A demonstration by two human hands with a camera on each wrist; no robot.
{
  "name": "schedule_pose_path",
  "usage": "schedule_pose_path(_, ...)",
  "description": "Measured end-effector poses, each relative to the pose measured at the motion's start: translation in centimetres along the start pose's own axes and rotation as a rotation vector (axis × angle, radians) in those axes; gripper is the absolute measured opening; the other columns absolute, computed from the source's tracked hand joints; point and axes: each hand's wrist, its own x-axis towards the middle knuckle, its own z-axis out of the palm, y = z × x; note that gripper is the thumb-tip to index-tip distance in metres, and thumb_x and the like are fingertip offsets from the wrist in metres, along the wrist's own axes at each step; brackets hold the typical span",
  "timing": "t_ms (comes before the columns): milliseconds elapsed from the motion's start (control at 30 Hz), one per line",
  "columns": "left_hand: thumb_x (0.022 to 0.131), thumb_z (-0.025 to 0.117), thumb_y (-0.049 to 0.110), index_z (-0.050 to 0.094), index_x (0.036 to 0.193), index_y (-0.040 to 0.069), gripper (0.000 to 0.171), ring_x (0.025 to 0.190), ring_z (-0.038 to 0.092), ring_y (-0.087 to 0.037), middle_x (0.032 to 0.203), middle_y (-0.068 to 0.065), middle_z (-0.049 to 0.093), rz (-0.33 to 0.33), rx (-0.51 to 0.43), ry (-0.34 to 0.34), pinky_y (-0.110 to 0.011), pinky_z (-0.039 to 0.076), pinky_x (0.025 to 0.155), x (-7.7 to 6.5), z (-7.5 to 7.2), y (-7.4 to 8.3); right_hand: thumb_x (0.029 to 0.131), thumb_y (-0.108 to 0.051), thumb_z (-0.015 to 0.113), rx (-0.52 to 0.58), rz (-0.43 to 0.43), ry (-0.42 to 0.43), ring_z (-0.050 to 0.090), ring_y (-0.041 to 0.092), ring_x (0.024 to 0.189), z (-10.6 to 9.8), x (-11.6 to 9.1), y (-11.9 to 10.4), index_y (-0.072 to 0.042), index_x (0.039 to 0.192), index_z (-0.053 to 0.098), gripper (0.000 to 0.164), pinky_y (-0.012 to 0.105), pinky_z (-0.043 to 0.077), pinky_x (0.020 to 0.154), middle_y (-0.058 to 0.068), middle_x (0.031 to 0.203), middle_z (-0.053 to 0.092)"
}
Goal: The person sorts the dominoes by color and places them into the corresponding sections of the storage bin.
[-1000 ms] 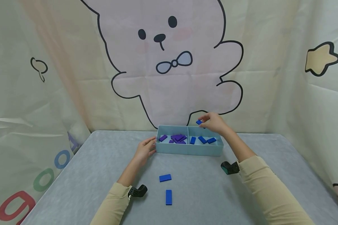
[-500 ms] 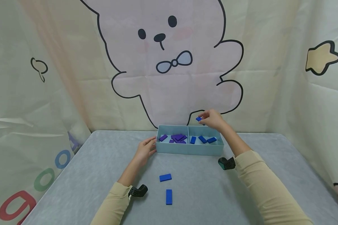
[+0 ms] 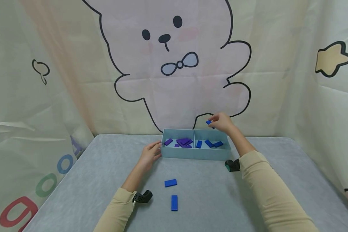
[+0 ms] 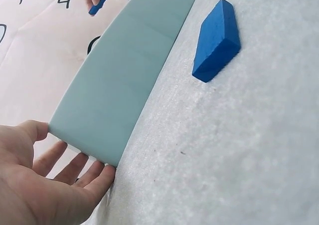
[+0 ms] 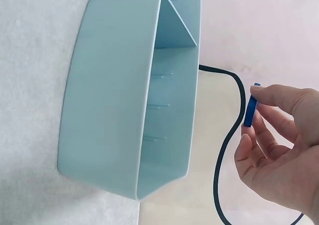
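Note:
My right hand (image 3: 222,123) pinches a small flat blue block (image 5: 251,108) between thumb and fingers, above the back rim of a light-blue two-compartment box (image 3: 195,153). My left hand (image 3: 148,156) touches the left end of the box, with its thumb at the top corner and its fingertips along the end wall in the left wrist view. Purple blocks (image 3: 184,141) lie in the left compartment, some overlapping. Three blue blocks (image 3: 209,143) lie apart in the right compartment. Its floor is hidden by the front wall in the right wrist view.
On the grey tablecloth (image 3: 208,199) in front of the box lie two more blue blocks, one slanted crosswise (image 3: 170,183) and one lengthwise (image 3: 174,203). A curtain (image 3: 191,96) with a printed bear hangs right behind the table.
My right hand, with the blue block, has risen slightly and shifted a little right over the box's back rim. The left hand and the box stay in place.

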Motion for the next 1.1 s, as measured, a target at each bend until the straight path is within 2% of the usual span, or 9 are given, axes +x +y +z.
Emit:
schedule_pose_path(400, 0.110, 0.057, 0.020, 0.051, 0.153, -0.001, 0.048, 0.146, 0.048, -0.044, 0.162, -0.024, 0.045, -0.007, 0.009, 0.002, -0.056, 0.042, 0.119, -0.3, 0.2, 0.3, 0.106, -0.019, 0.061, 0.013, -0.007, -0.034, 0.048, 0.050, 0.139, -0.1, 0.1, 0.4, 0.011, 0.145, 0.053, 0.049, 0.059, 0.044, 0.117, 0.035, 0.148, 0.050)
schedule_pose_path(833, 0.110, 0.057, 0.020, 0.050, 0.154, -0.001, 0.049, 0.146, 0.048, -0.044, 0.163, -0.024, 0.044, -0.009, 0.009, -0.003, -0.055, 0.042, 0.119, -0.3, 0.1, 0.3, 0.108, -0.018, 0.060, 0.135, 0.026, -0.053, 0.045, 0.049, 0.143, 0.4, -1.0, 1.4, 0.007, 0.150, 0.051, 0.050, 0.060, 0.040, 0.120, 0.033, 0.152, 0.049)
schedule_pose_path(1100, 0.111, 0.056, 0.020, 0.050, 0.154, -0.002, 0.050, 0.146, 0.048, -0.045, 0.163, -0.025, 0.043, -0.001, 0.012, -0.006, -0.056, 0.042, 0.118, -0.1, 0.0, 0.2, 0.108, -0.018, 0.060, 0.247, 0.020, -0.063, 0.050, 0.046, 0.140, 1.5, -1.8, 1.5, 0.005, 0.149, 0.054, 0.047, 0.061, 0.042, 0.118, 0.031, 0.149, 0.054)
